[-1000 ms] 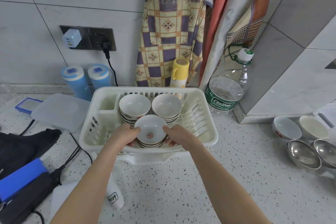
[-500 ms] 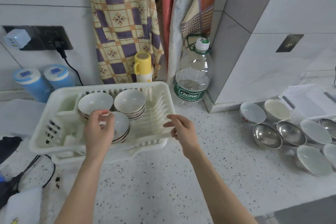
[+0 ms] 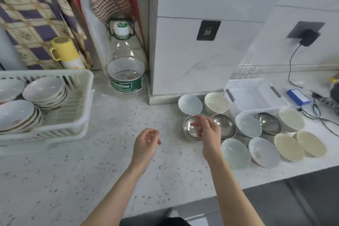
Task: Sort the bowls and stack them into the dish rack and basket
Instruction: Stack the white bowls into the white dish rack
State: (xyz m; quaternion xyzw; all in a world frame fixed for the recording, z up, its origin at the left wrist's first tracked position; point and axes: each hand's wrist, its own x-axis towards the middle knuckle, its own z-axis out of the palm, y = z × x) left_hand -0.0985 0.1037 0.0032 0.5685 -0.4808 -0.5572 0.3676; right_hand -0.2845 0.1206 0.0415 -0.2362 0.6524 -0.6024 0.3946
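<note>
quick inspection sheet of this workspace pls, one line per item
surface: speckled counter, pale stone.
job's things: three bowl stacks in the dish rack; loose bowls, ceramic and steel, grouped at right; white basket holds none.
clutter: water bottle, yellow-capped flask, blue box.
hands: left hand loosely curled, holding nothing; right hand over a steel bowl, contact unclear.
cables: black cable from a wall plug down to the counter.
surroundings: tiled walls, hanging cloths.

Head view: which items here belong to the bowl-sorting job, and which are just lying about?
Job: dish rack with stacked bowls; white basket; loose bowls on the counter; steel bowl under the right hand; left hand.
Lying about: water bottle; yellow flask; hanging aprons; plugged-in charger; blue box.
</note>
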